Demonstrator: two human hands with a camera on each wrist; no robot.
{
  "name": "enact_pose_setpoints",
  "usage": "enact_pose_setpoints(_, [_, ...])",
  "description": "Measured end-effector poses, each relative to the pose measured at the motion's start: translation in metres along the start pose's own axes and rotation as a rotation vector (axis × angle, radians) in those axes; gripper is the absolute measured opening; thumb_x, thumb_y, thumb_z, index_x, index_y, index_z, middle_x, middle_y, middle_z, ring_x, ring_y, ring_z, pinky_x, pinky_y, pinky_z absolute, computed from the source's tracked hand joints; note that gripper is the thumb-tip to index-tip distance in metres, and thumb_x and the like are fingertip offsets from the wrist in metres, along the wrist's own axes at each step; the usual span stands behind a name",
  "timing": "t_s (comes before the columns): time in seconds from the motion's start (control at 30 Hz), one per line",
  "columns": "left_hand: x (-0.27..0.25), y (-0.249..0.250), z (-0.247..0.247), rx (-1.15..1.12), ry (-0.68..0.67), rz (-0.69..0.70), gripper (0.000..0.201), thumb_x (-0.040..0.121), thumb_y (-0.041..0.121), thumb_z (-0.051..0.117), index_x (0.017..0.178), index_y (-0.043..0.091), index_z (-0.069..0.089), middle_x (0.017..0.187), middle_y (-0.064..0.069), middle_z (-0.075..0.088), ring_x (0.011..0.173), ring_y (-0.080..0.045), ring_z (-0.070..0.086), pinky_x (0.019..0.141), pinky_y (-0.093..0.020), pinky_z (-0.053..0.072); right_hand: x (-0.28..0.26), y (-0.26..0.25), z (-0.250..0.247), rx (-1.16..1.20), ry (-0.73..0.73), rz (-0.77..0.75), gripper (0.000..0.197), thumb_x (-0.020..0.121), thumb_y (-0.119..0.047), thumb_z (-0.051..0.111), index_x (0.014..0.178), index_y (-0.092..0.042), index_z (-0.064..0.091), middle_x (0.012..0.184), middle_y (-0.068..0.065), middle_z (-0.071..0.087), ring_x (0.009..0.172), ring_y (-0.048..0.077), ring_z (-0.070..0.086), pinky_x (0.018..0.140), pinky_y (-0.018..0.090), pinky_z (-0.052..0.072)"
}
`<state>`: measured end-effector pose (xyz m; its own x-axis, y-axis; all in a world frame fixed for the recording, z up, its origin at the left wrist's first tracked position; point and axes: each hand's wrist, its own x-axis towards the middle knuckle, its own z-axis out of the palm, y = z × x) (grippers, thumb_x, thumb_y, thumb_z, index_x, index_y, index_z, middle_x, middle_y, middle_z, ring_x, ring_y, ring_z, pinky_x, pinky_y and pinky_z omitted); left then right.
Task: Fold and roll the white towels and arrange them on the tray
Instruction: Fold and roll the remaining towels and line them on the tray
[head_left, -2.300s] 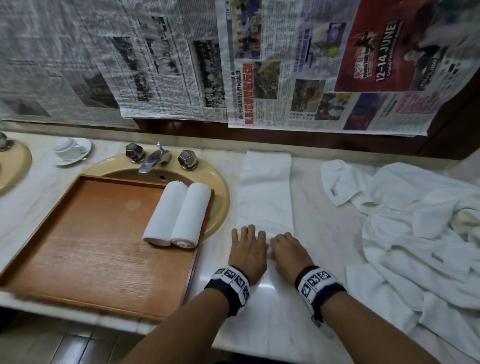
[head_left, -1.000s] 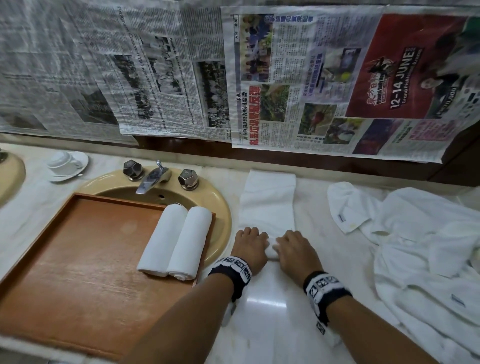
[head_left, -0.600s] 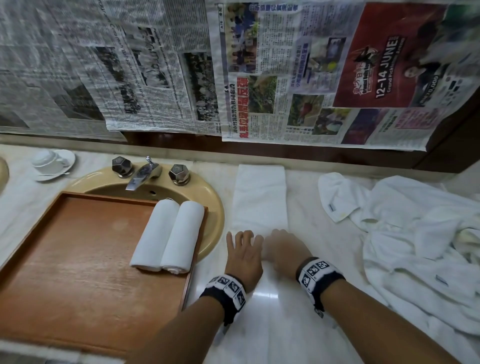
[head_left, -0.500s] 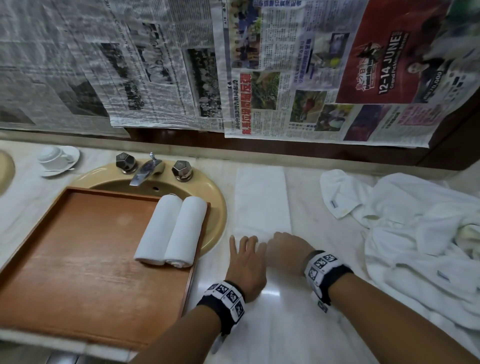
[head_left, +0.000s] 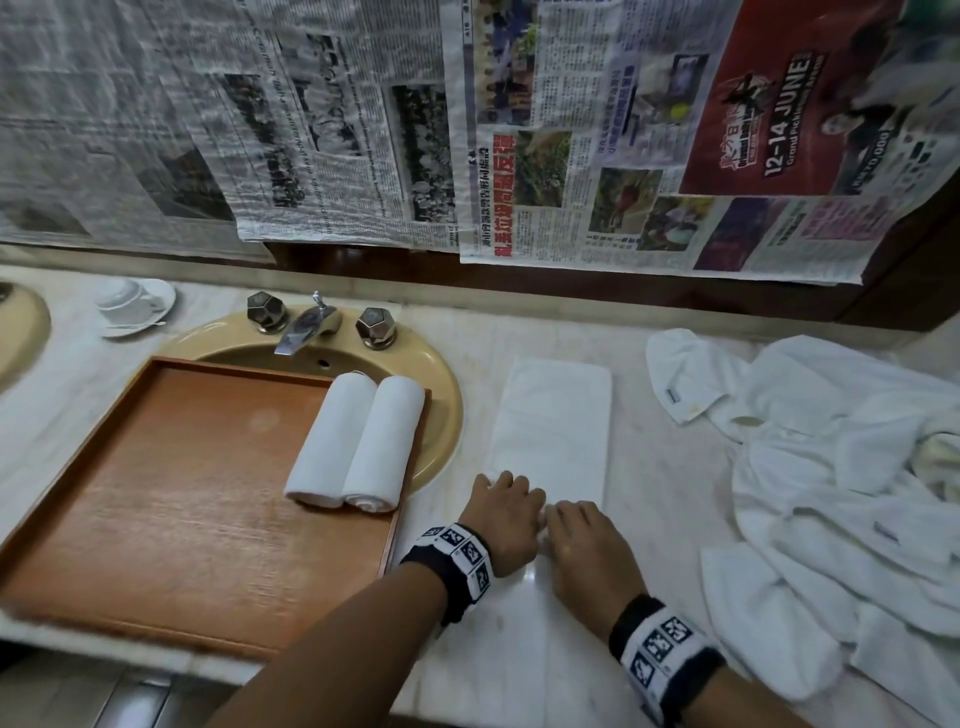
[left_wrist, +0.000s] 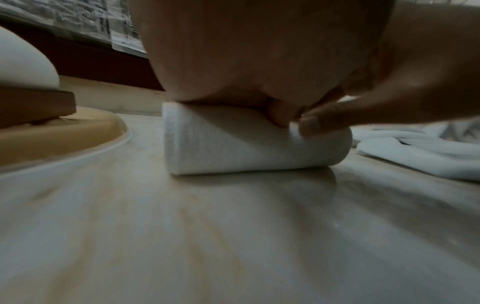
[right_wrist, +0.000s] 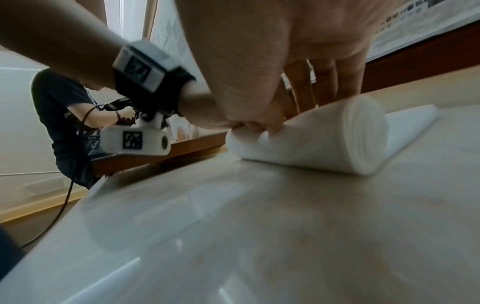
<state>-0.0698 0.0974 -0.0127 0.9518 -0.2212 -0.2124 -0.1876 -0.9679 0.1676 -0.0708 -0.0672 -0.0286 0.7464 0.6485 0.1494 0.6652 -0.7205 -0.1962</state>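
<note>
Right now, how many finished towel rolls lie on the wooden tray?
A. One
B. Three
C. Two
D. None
C. Two rolled towels lie side by side, touching, at the far right of the tray, while a third towel is only partly rolled on the counter under the left hand and right hand.

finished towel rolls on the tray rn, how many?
2. Both rolled towels lie side by side, touching, at the tray's far right corner: left roll, right roll. A third towel is only part-rolled on the counter under both hands.
</note>
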Motion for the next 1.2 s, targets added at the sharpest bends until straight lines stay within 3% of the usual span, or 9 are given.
enact_pose_setpoints(0.17, [0.016, 0.006, -0.005, -0.045, 0.056, -0.122, 0.024, 0.096, 0.03, 0.04, 0.113, 0.016, 0.051, 0.111, -0.009, 0.051, 0.102, -0.03, 0.047, 0.085, -0.045, 0.037, 0.007, -0.001, -0.001, 0.019, 0.029, 0.06, 0.048, 0.065, 0.0, 0.077, 0.112, -0.004, 0.069, 0.1, 0.007, 0.067, 0.09, 0.026, 0.063, 0.086, 0.037, 0.056])
enact_pose_setpoints(0.3, [0.013, 0.011, 0.003, -0.084, 0.2, -0.109, 0.011, 0.087, 0.019, 0.042, 0.096, 0.016, 0.049, 0.098, -0.006, 0.047, 0.087, -0.027, 0.042, 0.079, -0.041, 0.038, 0.025, 0.01, -0.017, 0.133, -0.215, 0.165, 0.049, 0.075, -0.009, 0.069, 0.123, -0.017, 0.062, 0.115, -0.003, 0.062, 0.106, 0.019, 0.056, 0.096, 0.027, 0.044])
enact_pose_setpoints(0.57, [0.008, 0.004, 0.014, 0.039, 0.113, 0.019, 0.052, 0.074, 0.014, 0.055, 0.126, 0.013, 0.05, 0.115, -0.004, 0.051, 0.108, -0.027, 0.046, 0.112, -0.049, 0.03, 0.077, 0.034, -0.033, 0.218, -0.617, 0.371, 0.035, 0.098, -0.031, 0.045, 0.128, -0.02, 0.057, 0.127, 0.004, 0.049, 0.122, 0.025, 0.045, 0.101, 0.04, 0.042])
enact_pose_setpoints(0.63, [0.019, -0.003, 0.007, 0.008, 0.088, 0.031, 0.046, 0.077, 0.014, 0.053, 0.123, 0.015, 0.051, 0.114, -0.003, 0.051, 0.106, -0.027, 0.047, 0.106, -0.044, 0.032, 0.08, 0.037, -0.031, 0.226, -0.577, 0.412, 0.034, 0.098, -0.033, 0.048, 0.128, -0.02, 0.058, 0.127, 0.005, 0.05, 0.123, 0.024, 0.045, 0.099, 0.039, 0.043])
enact_pose_setpoints(0.7, [0.029, -0.009, -0.001, -0.023, 0.073, 0.037, 0.032, 0.087, 0.017, 0.047, 0.118, 0.016, 0.053, 0.113, -0.003, 0.052, 0.105, -0.027, 0.047, 0.098, -0.042, 0.032, 0.072, 0.032, -0.026, 0.195, -0.316, 0.416, 0.028, 0.095, -0.031, 0.056, 0.12, -0.02, 0.064, 0.119, 0.003, 0.054, 0.115, 0.024, 0.05, 0.092, 0.037, 0.047])
enact_pose_setpoints(0.83, [0.051, -0.015, -0.013, 0.008, 0.013, 0.005, 0.026, 0.097, 0.026, 0.042, 0.117, 0.014, 0.056, 0.116, -0.008, 0.053, 0.111, -0.029, 0.045, 0.094, -0.046, 0.032, 0.038, 0.013, -0.008, 0.006, -0.009, 0.221, 0.036, 0.067, 0.002, 0.071, 0.101, -0.01, 0.068, 0.095, 0.005, 0.06, 0.089, 0.026, 0.057, 0.081, 0.035, 0.052])
enact_pose_setpoints(0.93, [0.064, -0.013, -0.015, 0.044, -0.001, -0.01, 0.028, 0.1, 0.028, 0.038, 0.115, 0.013, 0.057, 0.117, -0.01, 0.051, 0.109, -0.03, 0.043, 0.092, -0.048, 0.034, 0.034, 0.012, 0.002, -0.061, -0.031, 0.161, 0.046, 0.075, 0.006, 0.056, 0.121, 0.0, 0.062, 0.108, 0.012, 0.06, 0.102, 0.032, 0.054, 0.099, 0.044, 0.047])
enact_pose_setpoints(1.07, [0.066, -0.014, -0.01, -0.014, 0.177, -0.035, 0.025, 0.1, 0.027, 0.038, 0.103, 0.012, 0.057, 0.104, -0.01, 0.051, 0.095, -0.03, 0.048, 0.082, -0.042, 0.038, 0.054, 0.025, -0.006, 0.015, -0.115, 0.238, 0.052, 0.06, 0.008, 0.057, 0.11, -0.007, 0.065, 0.101, 0.005, 0.061, 0.094, 0.027, 0.057, 0.094, 0.041, 0.05])
enact_pose_setpoints(1.2, [0.057, -0.014, -0.001, -0.028, 0.259, 0.008, 0.018, 0.092, 0.025, 0.045, 0.102, 0.014, 0.055, 0.102, -0.006, 0.052, 0.095, -0.028, 0.047, 0.094, -0.043, 0.039, 0.078, 0.04, -0.017, 0.088, -0.24, 0.27, 0.035, 0.089, -0.013, 0.055, 0.125, -0.015, 0.056, 0.121, 0.001, 0.059, 0.116, 0.022, 0.052, 0.107, 0.031, 0.037])
